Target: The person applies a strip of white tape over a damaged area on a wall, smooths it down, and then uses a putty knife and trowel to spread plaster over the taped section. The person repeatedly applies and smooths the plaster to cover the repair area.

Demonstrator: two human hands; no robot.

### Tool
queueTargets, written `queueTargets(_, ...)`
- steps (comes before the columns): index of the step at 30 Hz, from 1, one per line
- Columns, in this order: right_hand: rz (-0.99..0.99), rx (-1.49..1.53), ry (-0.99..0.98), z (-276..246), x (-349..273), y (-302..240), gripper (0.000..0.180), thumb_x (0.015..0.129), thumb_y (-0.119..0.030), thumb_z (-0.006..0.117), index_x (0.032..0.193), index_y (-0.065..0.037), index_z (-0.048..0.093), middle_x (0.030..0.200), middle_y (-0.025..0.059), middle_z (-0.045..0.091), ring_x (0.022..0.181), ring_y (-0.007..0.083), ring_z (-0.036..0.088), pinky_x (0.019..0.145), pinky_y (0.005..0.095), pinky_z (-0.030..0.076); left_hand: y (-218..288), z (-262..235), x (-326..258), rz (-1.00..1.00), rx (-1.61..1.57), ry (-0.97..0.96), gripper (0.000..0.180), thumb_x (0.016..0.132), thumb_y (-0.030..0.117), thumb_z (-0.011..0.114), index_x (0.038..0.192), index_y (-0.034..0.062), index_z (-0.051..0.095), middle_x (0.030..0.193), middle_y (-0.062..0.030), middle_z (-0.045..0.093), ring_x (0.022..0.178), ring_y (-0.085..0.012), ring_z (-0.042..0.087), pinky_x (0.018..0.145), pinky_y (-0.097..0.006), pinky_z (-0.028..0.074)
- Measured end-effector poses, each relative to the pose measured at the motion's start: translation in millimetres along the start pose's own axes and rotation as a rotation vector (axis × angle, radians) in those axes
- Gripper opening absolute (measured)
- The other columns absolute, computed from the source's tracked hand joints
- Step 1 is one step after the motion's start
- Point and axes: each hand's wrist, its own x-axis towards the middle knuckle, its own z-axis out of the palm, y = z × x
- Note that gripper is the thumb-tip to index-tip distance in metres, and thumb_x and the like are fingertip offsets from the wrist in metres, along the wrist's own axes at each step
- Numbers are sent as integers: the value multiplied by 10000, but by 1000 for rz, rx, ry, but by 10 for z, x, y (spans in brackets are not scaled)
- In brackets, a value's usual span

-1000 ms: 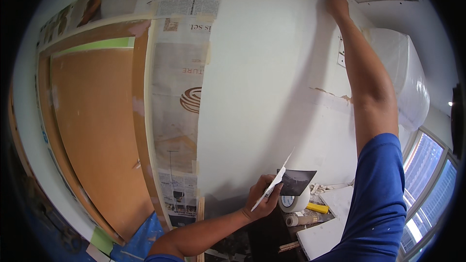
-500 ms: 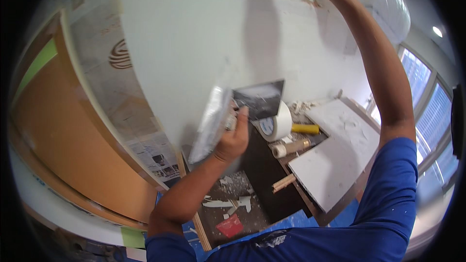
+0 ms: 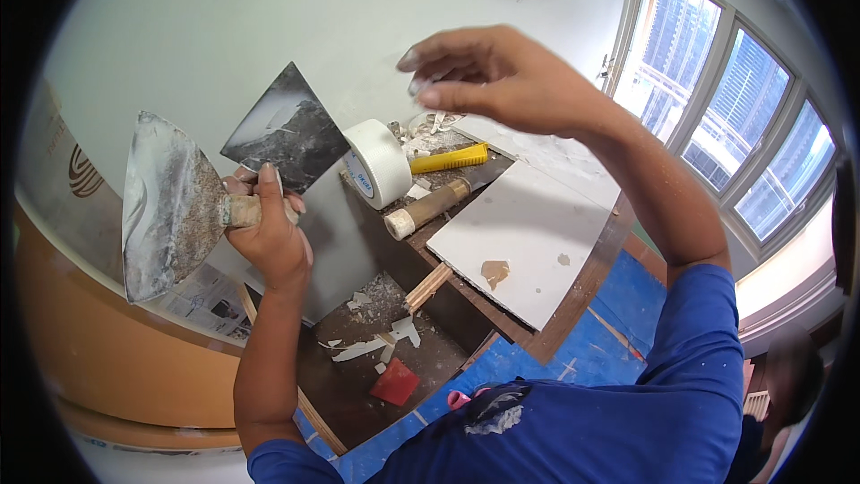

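My left hand (image 3: 279, 246) grips a broad putty knife (image 3: 166, 215) by its short handle. The knife's wide blade is smeared with white and brown filler. Held in the same hand is a dark square plate (image 3: 291, 130), with pale paste spread over part of its face. My right hand (image 3: 502, 76) is raised in front of the white wall with its fingers curved and the thumb apart. Nothing shows in it, and pale smudges mark the fingertips. Below it lie a roll of white tape (image 3: 387, 164) and a yellow-handled tool (image 3: 452, 158).
A white board (image 3: 528, 242) lies on the brown worktop, beside a pale-handled tool (image 3: 428, 209) and a wooden strip (image 3: 428, 287). Lower down are plaster scraps and a red square piece (image 3: 394, 383). Blue sheeting (image 3: 582, 327) covers the floor; windows (image 3: 672, 49) stand at right.
My right hand has come down from high on the wall. My left hand, still holding the putty knife and plate, has shifted left in view. The view has swung toward the windows.
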Motion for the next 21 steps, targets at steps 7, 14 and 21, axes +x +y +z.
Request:
queueTargets(7, -102, 188, -127, 893, -186, 116, 433, 1054, -370, 698, 1298, -15, 647, 1070, 71, 712, 948, 126, 645, 801, 318, 539, 308, 283, -335, -228, -189, -89, 158, 1045, -12, 638, 1098, 69, 514, 1014, -40, 588, 696, -130, 582, 528, -288, 474)
queueTargets(14, -32, 377, 293, 761, -316, 13, 492, 1108, -410, 580, 1224, 60, 668, 969, 124, 731, 747, 163, 650, 742, 341, 551, 412, 279, -426, -257, -188, -191, 111, 1058, -2, 612, 1075, 55, 519, 1052, -108, 630, 704, -168, 629, 512, -276, 485)
queueTargets(21, 320, -688, 205, -808, -935, 583, 252, 988, -92, 654, 1210, 1, 728, 999, 179, 770, 831, 289, 719, 797, 435, 573, 460, 225, -267, -488, -96, -331, 143, 1103, 180, 557, 1091, 51, 496, 913, -76, 570, 559, -138, 533, 410, -271, 398)
